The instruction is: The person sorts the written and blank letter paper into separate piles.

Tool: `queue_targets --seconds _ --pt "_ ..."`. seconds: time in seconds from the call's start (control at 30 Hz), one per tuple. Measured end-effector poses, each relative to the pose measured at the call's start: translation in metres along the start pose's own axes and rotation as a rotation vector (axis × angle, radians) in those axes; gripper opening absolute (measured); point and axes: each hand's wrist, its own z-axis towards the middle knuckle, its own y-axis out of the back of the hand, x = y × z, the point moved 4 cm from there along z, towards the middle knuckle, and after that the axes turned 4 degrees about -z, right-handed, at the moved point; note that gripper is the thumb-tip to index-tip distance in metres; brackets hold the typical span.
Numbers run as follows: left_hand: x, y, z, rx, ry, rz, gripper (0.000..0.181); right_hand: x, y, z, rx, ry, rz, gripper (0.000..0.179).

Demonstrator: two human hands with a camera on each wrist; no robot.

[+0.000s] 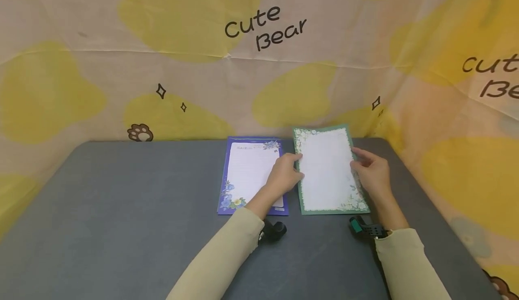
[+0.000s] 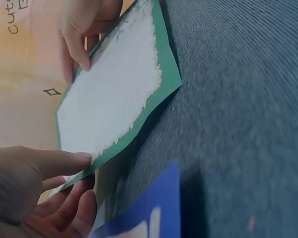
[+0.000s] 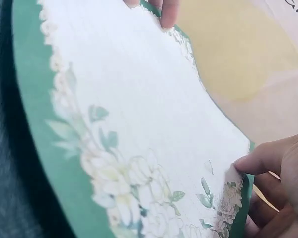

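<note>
pinching a green-bordered sheet [image 1: 324, 169] by opposite edges with left hand [image 1: 284, 175] and right hand [image 1: 375, 176]. held near desk [image 1: 134, 210]'s far edge, beside a blue-bordered sheet [image 1: 247, 174].

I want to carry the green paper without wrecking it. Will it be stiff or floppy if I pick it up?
Probably floppy: the green paper bends in the left wrist view. It seems light, since the left hand and right hand pinch its side edges. It may crease easily, because its edge looks thin.
</note>
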Motion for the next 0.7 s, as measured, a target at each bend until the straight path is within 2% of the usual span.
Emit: queue_targets --seconds 0.17,0.23,0.33,0.5,0.7 --pt "0.001 -0.008 0.003 -0.006 0.009 0.077 0.057 -0.01 -0.003 0.001 0.038 0.024 -0.025 0.042" --pt "0.002 -0.011 0.003 0.009 0.012 0.103 0.056 -0.014 -0.006 0.001 0.045 0.036 -0.054 0.042" --pt "0.002 -0.014 0.002 0.019 0.003 0.144 0.055 -0.018 -0.011 0.0 0.039 0.051 -0.101 0.043" --pt "0.0 -0.015 0.002 -0.001 0.02 0.152 0.055 -0.024 -0.015 0.0 0.004 0.054 -0.138 0.041" --pt "0.0 -0.016 0.001 -0.037 0.038 0.129 0.057 -0.028 -0.02 0.002 -0.002 0.179 -0.274 0.038"
